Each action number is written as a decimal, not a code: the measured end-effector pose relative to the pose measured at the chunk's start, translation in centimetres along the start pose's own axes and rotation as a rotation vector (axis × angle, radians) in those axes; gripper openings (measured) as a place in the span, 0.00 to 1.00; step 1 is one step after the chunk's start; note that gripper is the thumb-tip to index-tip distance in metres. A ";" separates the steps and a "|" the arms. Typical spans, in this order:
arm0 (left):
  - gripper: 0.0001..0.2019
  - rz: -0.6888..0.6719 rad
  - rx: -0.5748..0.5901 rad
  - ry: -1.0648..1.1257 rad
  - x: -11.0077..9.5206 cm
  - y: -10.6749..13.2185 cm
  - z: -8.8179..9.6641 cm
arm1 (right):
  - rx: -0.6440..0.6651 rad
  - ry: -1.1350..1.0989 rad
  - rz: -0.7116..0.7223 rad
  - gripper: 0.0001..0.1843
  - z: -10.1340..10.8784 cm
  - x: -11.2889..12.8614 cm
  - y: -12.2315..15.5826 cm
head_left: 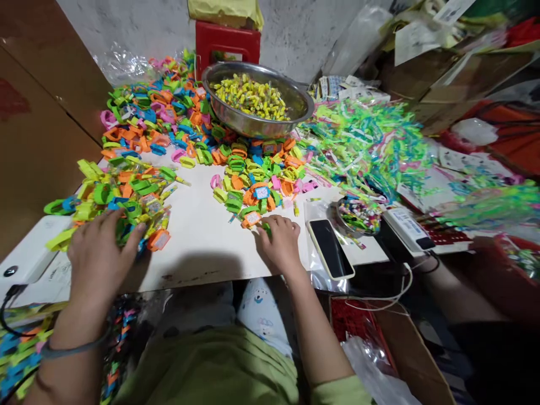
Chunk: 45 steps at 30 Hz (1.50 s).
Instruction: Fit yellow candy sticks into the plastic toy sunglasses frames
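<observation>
1. Watching the near edge of the table [202, 247] first. The left pile [126, 191] of bright plastic pieces runs right down to it at 8 o'clock, with the left hand [99, 250] on top. A sweep towards the body could, I reckon, drag loose pieces off into the lap.
2. Second worry: the phone [330, 248] lies just beside the right hand [278, 242], at its 3 o'clock, poking past the table edge. A stray wrist nudge might tip it off.
3. Third: the centre pile [257, 180] banks up against the steel bowl [257, 98] at 12 o'clock. Digging in hard could scatter pieces across the bare patch between the piles.
4. Left hand: palm down, fingers spread wide over the pile's near edge. It presses on the heap and is not closed round any single piece. An orange piece [159, 240] sits just beside its fingertips.
5. Right hand: knuckles up, fingers curled down at the centre pile's 6 o'clock edge and touching a green piece [266, 228]. The fingertips are hidden, so I can't tell whether it is pinched or merely touched.
</observation>
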<state>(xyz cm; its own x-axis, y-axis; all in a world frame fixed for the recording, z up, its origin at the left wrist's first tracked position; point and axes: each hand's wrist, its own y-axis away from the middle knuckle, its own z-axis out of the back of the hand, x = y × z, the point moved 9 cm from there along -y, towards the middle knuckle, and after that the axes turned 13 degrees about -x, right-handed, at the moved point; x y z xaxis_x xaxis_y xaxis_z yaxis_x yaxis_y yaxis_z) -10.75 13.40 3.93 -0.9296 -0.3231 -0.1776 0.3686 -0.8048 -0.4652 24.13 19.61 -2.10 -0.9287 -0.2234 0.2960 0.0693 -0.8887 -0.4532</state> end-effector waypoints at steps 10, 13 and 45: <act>0.18 -0.400 0.252 0.634 -18.8 3.3 -9.2 | -0.056 0.050 -0.033 0.08 -3.2 1.8 -0.2; 0.20 -0.450 0.268 0.668 -21.2 3.3 -11.0 | -0.065 -0.005 -0.073 0.07 -3.9 1.5 -0.2; 0.28 0.396 0.917 1.652 -16.9 9.1 -7.4 | -0.030 -0.938 -0.208 0.09 4.6 3.7 7.8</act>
<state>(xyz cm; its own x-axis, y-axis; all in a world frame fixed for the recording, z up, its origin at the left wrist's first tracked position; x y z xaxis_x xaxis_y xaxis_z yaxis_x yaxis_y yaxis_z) 8.25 15.23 -3.75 0.3121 -0.2487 -0.9169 -0.0919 -0.9685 0.2314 22.95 10.04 -0.65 -0.2507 -0.3033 0.9193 -0.0854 -0.9390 -0.3331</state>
